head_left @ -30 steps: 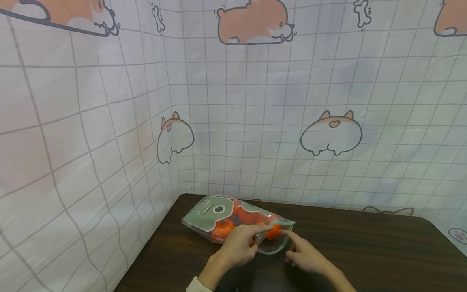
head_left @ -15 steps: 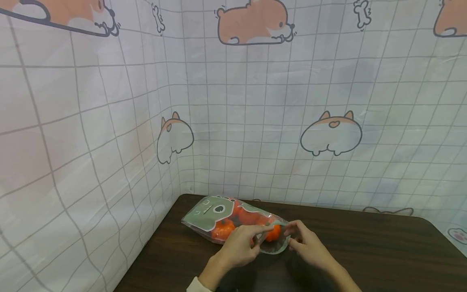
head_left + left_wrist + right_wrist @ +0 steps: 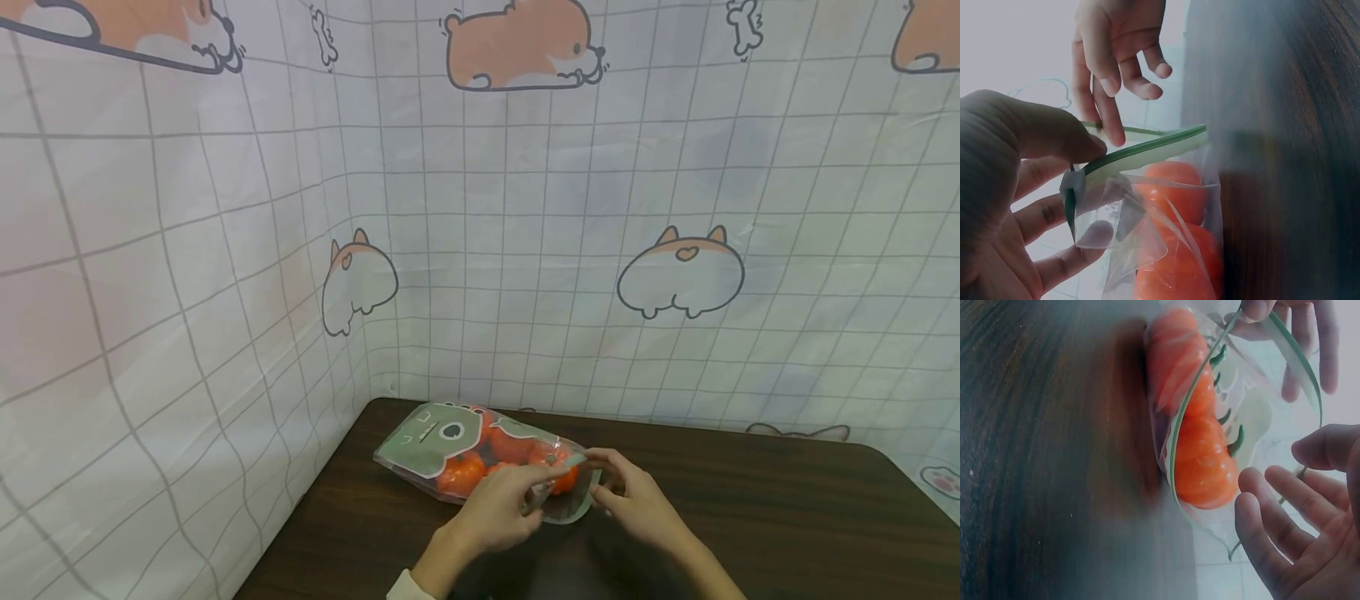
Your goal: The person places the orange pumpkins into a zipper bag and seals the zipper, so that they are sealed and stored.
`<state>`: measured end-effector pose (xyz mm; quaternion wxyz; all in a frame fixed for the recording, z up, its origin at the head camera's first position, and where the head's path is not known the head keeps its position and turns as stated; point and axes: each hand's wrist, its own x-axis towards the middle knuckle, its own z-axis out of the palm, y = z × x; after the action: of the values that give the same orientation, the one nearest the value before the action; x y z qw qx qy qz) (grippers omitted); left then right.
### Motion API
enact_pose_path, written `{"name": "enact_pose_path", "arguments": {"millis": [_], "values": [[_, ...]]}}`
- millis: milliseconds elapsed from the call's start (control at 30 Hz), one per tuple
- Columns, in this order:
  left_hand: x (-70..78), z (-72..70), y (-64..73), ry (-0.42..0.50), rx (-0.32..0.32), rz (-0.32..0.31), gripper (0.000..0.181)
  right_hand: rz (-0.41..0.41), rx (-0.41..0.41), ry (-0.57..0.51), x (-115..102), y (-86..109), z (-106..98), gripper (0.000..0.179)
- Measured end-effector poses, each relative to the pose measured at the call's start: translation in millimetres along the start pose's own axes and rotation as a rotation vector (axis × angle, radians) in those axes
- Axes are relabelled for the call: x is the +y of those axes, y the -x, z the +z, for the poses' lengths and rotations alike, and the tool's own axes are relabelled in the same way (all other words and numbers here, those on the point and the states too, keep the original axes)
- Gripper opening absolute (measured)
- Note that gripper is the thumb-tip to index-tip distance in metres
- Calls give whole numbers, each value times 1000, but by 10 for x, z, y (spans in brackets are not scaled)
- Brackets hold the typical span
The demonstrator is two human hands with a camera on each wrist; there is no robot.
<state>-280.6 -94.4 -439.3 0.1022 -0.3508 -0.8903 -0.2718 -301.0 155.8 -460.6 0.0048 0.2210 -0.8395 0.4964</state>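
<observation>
A clear zip bag [image 3: 420, 450] with a green cartoon-face print lies on the table, its mouth toward the right. Inside sit several small orange pumpkins [image 3: 1207, 469] with green stems. The left hand [image 3: 498, 508] pinches one side of the green-edged mouth between thumb and fingers, as the left wrist view shows. The right hand [image 3: 633, 500] is at the opposite side of the mouth, fingers spread and slightly bent, with fingertips [image 3: 1116, 134] right at the rim. In the right wrist view, a gap shows between its thumb and fingers, and the mouth stands parted.
The dark wood table [image 3: 720, 492] runs on to the right of the bag. Behind it and along the left side hangs a white grid cloth [image 3: 517, 275] printed with cartoon dogs.
The right hand's pointing index finger has lifted, and its fingers now bend over the far rim of the bag. The left hand has shifted slightly right, keeping its pinch.
</observation>
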Motion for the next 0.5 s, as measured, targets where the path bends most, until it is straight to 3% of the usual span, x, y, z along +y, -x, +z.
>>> {"name": "enact_pose_path", "arguments": {"millis": [233, 500], "values": [[25, 21, 2, -2, -61, -27, 75, 45, 24, -62, 23, -3, -42, 56], [41, 36, 12, -65, -48, -14, 80, 97, 39, -68, 84, -16, -67, 61]]}}
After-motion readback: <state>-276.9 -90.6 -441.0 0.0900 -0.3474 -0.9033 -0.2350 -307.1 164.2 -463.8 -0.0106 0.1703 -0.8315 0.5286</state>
